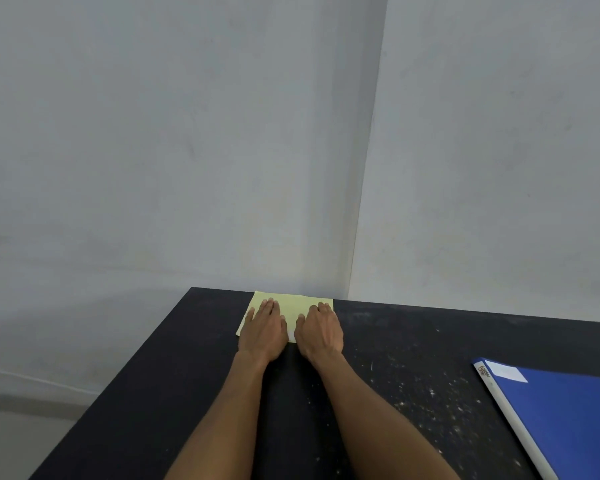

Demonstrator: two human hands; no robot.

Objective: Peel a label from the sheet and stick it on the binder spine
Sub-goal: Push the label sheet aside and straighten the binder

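At the far edge of a black bench point(378, 375), close to the grey wall point(187, 133) — a pale yellow label sheet point(291, 304), lying flat, its far edge right along the bench's back rim. Left hand point(262, 332) pressed palm-down on the sheet's left half, fingers straight and close together, pointing toward the wall. Right hand point(321, 332) palm-down on the right half, fingers likewise flat, fingertips near the sheet's far right corner. Both grips flat and spread, pinching nothing; no label lifted between any fingers. Thumbs nearly meeting over the middle of the sheet, with a small whitish patch of it showing between the hands at the near edge. Bare forearms running from the bottom of the view up to the hands, roughly parallel.

Well apart to the right, at the near right corner of the view — a blue binder point(568, 420), lying flat with its cover up and cut off by the frame. White spine point(515, 424) along its left side, facing the hands, with a small printed mark near the far end. Pale rectangular patch on the cover's far corner. Bench surface between sheet and binder speckled with pale flecks and scuffs.
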